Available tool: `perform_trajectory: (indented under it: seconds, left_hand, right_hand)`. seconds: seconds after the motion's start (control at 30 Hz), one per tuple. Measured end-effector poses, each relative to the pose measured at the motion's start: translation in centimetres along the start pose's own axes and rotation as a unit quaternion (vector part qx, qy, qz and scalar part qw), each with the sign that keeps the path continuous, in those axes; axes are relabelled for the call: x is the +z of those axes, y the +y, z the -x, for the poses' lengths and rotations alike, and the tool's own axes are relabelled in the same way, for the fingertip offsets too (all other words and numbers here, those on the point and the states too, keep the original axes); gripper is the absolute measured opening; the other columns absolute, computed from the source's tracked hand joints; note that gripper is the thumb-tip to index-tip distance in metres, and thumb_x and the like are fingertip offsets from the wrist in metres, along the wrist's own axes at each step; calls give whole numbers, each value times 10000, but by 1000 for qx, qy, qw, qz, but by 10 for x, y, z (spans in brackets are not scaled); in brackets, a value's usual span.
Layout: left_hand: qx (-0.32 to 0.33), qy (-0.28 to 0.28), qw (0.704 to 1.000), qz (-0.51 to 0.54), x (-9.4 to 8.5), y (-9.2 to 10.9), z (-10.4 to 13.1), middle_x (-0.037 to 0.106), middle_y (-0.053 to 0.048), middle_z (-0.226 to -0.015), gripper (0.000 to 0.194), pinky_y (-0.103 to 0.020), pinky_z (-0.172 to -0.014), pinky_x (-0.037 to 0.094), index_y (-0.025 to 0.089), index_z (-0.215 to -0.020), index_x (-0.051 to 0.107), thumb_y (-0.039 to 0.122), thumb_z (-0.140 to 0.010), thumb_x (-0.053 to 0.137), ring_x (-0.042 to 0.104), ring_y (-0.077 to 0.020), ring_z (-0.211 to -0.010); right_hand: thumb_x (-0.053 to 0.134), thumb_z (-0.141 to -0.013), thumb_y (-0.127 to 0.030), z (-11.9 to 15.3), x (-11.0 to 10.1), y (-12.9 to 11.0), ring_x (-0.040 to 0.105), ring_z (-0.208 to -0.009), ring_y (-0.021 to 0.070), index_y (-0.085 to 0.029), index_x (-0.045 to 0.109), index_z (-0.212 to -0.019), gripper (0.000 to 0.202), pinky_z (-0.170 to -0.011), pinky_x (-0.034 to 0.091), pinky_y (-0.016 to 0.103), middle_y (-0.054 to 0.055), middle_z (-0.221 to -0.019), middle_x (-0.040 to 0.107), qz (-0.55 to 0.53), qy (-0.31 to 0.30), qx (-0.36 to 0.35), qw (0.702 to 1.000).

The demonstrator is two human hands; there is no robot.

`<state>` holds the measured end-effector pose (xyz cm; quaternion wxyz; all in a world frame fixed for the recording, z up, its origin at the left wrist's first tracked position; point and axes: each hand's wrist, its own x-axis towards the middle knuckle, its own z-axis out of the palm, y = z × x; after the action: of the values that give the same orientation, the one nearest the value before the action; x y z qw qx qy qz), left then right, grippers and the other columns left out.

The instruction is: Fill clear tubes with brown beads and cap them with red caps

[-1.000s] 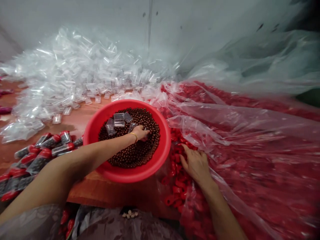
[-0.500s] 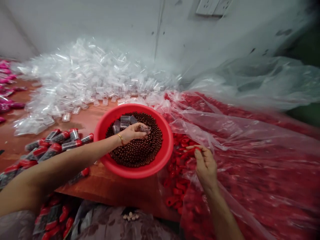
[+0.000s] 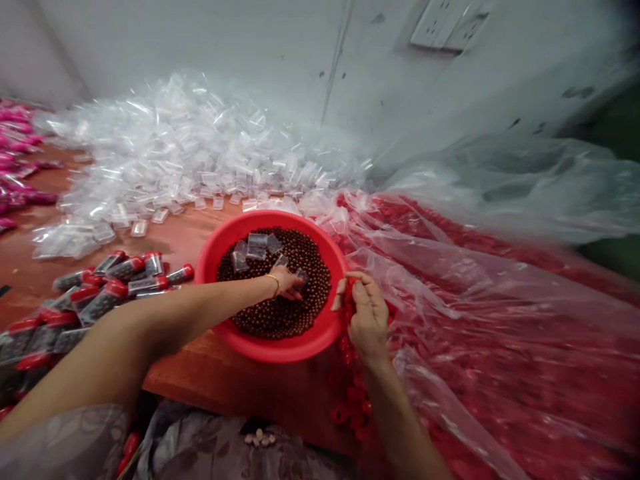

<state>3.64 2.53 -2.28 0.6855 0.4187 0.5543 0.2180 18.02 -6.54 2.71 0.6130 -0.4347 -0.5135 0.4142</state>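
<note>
Red basin (image 3: 283, 353) was hemmed in by heaps

Behind the basin, a grey-white wall (image 3: 240, 40) was marked by a seam and dark specks. Beneath it, an orange-brown table (image 3: 240, 383) was largely covered. To its right, red pieces (image 3: 345, 347) were spread under wrinkled clear sheeting (image 3: 500, 183). Behind it and leftward, a mound of empty containers (image 3: 195, 150) was piled. Left of it, red-capped containers (image 3: 107, 297) were heaped; pink items (image 3: 20, 143) were left farther off. Its near-left rim was crossed and partly hidden by the left forearm (image 3: 210, 308). Beyond its right side, a socket panel (image 3: 449, 23) was fixed to the wall.

Inside the basin, a clear container (image 3: 301, 275), partly hidden, was gripped by the bunched fingers of the left hand (image 3: 287, 281). Just beside its right rim, a red cap (image 3: 351, 285) was pinched by the right hand (image 3: 367, 303). Brown beads (image 3: 273, 317) were held within the basin.
</note>
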Motion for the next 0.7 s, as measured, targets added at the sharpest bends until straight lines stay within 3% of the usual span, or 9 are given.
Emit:
perform_trajectory:
  seconds: [0.13,0.27,0.47,0.7]
  left_hand:
    - [10,42,997,58,13,9,-15,593,-13,-704,104,-239,-586,490,128,-812,470,190,-843,548,568,-82,-497]
    - [52,40,992,110,10,16,-10,604,0,-831,113,-192,-654,480,154,-905,453,173,-849,550,581,-41,-565]
    - [163,-56,970,171,-11,27,25,625,16,-882,230,-176,-715,446,179,-903,521,184,-744,687,603,-53,-734]
    - [238,-175,941,166,-31,20,70,650,-63,-1030,380,-286,-901,423,169,-980,572,311,-680,756,607,-137,-953]
  right_hand:
    - [462,-905,-343,1,5,6,533,-521,72,-242,558,-977,156,-498,432,215,-28,-761,574,-8,-20,-2,1000]
    - [472,-890,-395,-1,1,4,500,-458,65,-241,541,-991,197,-445,416,209,-34,-743,576,-32,3,41,999]
    - [504,-844,-457,-7,-4,-3,370,-339,35,-226,559,-945,258,-344,306,180,-71,-604,490,-95,42,112,988]
    - [594,-725,-408,-12,2,-15,258,-346,24,-205,603,-918,280,-313,219,176,-79,-593,438,-83,-29,156,984]
